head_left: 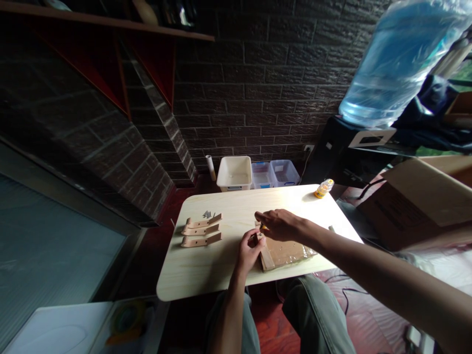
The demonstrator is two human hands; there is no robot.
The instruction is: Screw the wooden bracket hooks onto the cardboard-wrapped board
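Note:
My left hand (250, 250) is closed around a light wooden piece (266, 258), thumb and fingers at its far end. This piece lies along the left edge of a flat brown board (285, 250), partly covered in clear plastic. Above the same end, my right hand (279, 223) is closed on a small tool with a yellow part (263, 226), mostly hidden by the fingers. A dark spot, perhaps a screw head, shows between the hands. Three angled wooden pieces (201, 241) with dark holes lie left of my hands, and several metal screws (207, 215) are heaped behind them.
The pale table (199, 280) has a yellow-capped clear bottle (324, 189) at its far right corner. Behind it on the floor stand a cream bin (234, 160) and clear plastic boxes (283, 173). A water dispenser (332, 152) and a cardboard box (424, 201) are on the right.

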